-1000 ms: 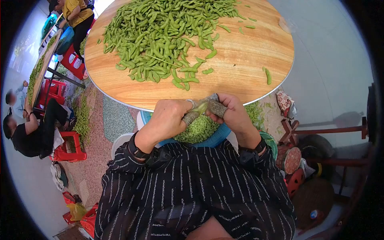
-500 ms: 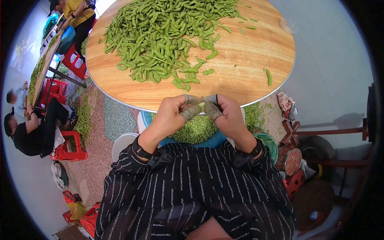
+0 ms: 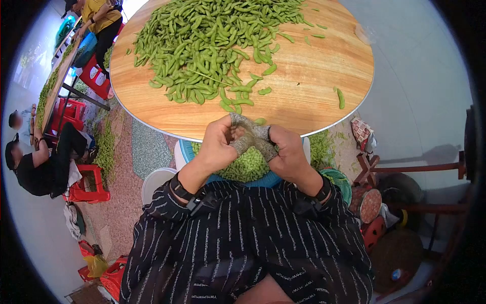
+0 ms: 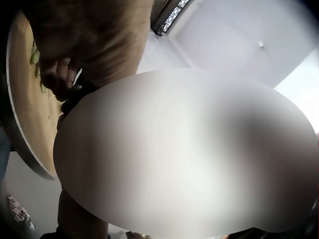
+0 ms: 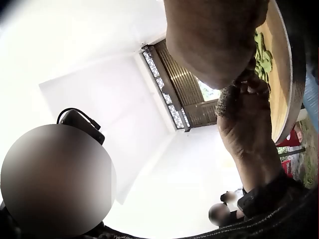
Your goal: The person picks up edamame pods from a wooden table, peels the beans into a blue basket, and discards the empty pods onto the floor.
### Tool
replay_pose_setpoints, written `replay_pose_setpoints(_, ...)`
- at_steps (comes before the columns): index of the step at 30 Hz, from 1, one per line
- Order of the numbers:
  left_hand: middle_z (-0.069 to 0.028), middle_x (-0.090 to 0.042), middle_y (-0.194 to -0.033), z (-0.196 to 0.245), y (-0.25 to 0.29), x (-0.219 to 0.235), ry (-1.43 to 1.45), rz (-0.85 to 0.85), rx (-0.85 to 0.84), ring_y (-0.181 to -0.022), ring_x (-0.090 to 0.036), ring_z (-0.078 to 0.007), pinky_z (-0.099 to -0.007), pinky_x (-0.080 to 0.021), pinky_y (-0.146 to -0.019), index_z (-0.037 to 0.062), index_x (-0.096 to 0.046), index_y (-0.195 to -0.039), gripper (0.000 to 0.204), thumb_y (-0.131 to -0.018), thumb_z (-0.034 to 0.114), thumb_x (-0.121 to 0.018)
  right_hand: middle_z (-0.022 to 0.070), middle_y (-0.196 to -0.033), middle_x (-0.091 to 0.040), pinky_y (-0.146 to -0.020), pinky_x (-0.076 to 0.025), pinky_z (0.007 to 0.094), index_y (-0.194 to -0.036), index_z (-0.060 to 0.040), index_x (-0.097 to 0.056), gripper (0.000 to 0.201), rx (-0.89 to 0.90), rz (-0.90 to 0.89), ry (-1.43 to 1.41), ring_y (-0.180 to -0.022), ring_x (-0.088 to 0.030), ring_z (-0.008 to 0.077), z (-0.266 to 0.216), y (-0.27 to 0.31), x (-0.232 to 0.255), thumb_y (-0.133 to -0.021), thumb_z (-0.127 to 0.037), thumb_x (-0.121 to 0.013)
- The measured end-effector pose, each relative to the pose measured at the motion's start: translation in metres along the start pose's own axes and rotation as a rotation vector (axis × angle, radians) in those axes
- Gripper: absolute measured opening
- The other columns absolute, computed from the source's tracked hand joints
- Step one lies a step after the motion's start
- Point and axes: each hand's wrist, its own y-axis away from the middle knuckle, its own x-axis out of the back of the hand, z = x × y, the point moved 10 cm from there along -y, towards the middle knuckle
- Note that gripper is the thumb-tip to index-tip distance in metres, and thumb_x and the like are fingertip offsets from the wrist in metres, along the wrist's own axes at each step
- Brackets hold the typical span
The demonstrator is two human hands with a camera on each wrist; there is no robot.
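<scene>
My left hand [image 3: 216, 144] and right hand [image 3: 290, 151] meet at the table's near edge, with grey wraps round their thumbs and forefingers. A green soybean pod [image 3: 260, 121] shows just past the touching fingertips, which pinch it; most of their grip is hidden behind the wraps. Below them a blue basin [image 3: 272, 178] holds a heap of pale green shelled beans [image 3: 247, 166]. In the right wrist view the left hand [image 5: 249, 119] faces the right one with bent fingers. A large pile of unshelled pods [image 3: 202, 50] covers the far side of the round wooden table [image 3: 314, 91].
One loose pod [image 3: 340, 99] lies near the table's right side. A white bucket [image 3: 156, 185] stands on the floor at left, a green basket [image 3: 341, 185] at right. Other people sit and stand at a second table [image 3: 59, 76] with red stools [image 3: 91, 185].
The hands first stretch a pod between them, then draw slightly apart. Now the fingertips come together and overlap, a pod's end showing beyond them.
</scene>
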Motion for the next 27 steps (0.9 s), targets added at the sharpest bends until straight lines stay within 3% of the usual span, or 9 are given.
replay_pose_setpoints(3,-0.0032,-0.058,-0.083,-0.010,-0.001,0.003,-0.154,0.047,0.033,-0.076,-0.054,-0.0072,-0.0205,-0.043,-0.069,-0.0029,-0.051,-0.090,0.018,-0.073,-0.009,-0.048,0.0166,-0.064,-0.046,-0.051,-0.036,0.0387,-0.072,0.0006,-0.046,0.014,0.027,0.039,0.046,-0.061,-0.047,0.0375,0.001,0.001,0.002,-0.061,-0.001,-0.054)
replay_pose_setpoints(6,-0.0032,-0.057,-0.083,-0.001,-0.002,0.005,-0.116,0.061,-0.079,-0.076,-0.053,-0.0071,-0.0207,-0.043,-0.068,-0.0022,-0.051,-0.090,0.019,-0.073,-0.009,-0.045,0.0157,-0.068,-0.051,-0.054,-0.040,0.0342,-0.079,0.0004,-0.051,0.014,0.089,-0.013,0.118,-0.062,-0.052,0.0325,-0.007,0.004,-0.001,-0.066,-0.002,-0.056)
replay_pose_setpoints(8,-0.0025,-0.055,-0.088,-0.010,-0.004,0.000,-0.013,-0.015,0.030,-0.079,-0.052,-0.0082,-0.0228,-0.043,-0.073,0.0001,-0.050,-0.094,0.020,-0.075,-0.004,-0.053,0.0152,-0.077,-0.056,-0.059,-0.043,0.0294,-0.090,-0.0006,-0.055,0.018,-0.112,0.049,-0.176,-0.068,-0.056,0.0258,0.011,0.004,0.007,-0.072,-0.005,-0.057)
replay_pose_setpoints(11,-0.0020,-0.055,-0.088,0.004,-0.003,-0.009,0.093,-0.058,0.027,-0.079,-0.052,-0.0081,-0.0222,-0.044,-0.072,0.0002,-0.050,-0.095,0.021,-0.075,-0.003,-0.056,0.0151,-0.084,-0.058,-0.064,-0.044,0.0263,-0.098,-0.0009,-0.056,0.022,-0.257,-0.024,-0.414,-0.074,-0.058,0.0201,0.036,0.009,0.000,-0.077,-0.007,-0.056)
replay_pose_setpoints(15,-0.0001,-0.055,-0.079,0.007,-0.001,-0.003,-0.058,0.001,-0.007,-0.071,-0.051,-0.0048,-0.0189,-0.042,-0.065,-0.0001,-0.052,-0.091,0.018,-0.073,-0.003,-0.056,0.0155,-0.079,-0.057,-0.061,-0.044,0.0287,-0.089,0.0008,-0.056,0.018,-0.224,0.037,-0.478,-0.071,-0.057,0.0256,0.027,0.005,0.000,-0.072,-0.004,-0.056)
replay_pose_setpoints(17,0.0018,-0.052,-0.074,0.003,-0.001,0.002,-0.119,0.024,0.017,-0.067,-0.048,-0.0032,-0.0173,-0.040,-0.061,0.0004,-0.051,-0.090,0.019,-0.072,-0.003,-0.057,0.0162,-0.075,-0.054,-0.058,-0.043,0.0337,-0.082,0.0018,-0.053,0.017,0.012,-0.055,0.093,-0.067,-0.054,0.0326,0.006,0.002,0.000,-0.065,-0.001,-0.055)
replay_pose_setpoints(23,-0.0002,-0.049,-0.068,0.013,0.004,-0.001,-0.406,0.093,-0.093,-0.065,-0.046,-0.0058,-0.0181,-0.037,-0.058,0.0004,-0.049,-0.087,0.027,-0.061,-0.009,-0.049,0.0169,-0.073,-0.052,-0.057,-0.042,0.0395,-0.080,0.0015,-0.051,0.024,0.199,0.079,0.159,-0.067,-0.051,0.0366,-0.018,0.002,0.005,-0.056,0.003,-0.054)
replay_pose_setpoints(26,-0.0032,-0.049,-0.068,0.005,0.001,0.003,-0.191,0.159,-0.164,-0.065,-0.046,-0.0088,-0.0193,-0.037,-0.058,0.0012,-0.048,-0.087,0.032,-0.057,-0.010,-0.046,0.0172,-0.076,-0.053,-0.057,-0.042,0.0389,-0.081,0.0013,-0.051,0.026,0.206,0.047,0.167,-0.069,-0.052,0.0361,-0.012,0.007,-0.001,-0.056,0.003,-0.054)
replay_pose_setpoints(27,-0.0045,-0.049,-0.071,0.008,0.000,0.001,-0.285,0.123,-0.212,-0.064,-0.048,-0.0121,-0.0200,-0.037,-0.057,0.0020,-0.048,-0.088,0.032,-0.059,-0.010,-0.046,0.0173,-0.078,-0.054,-0.059,-0.043,0.0388,-0.083,0.0014,-0.051,0.028,0.202,0.030,0.138,-0.070,-0.053,0.0360,-0.011,0.007,-0.001,-0.055,0.002,-0.055)
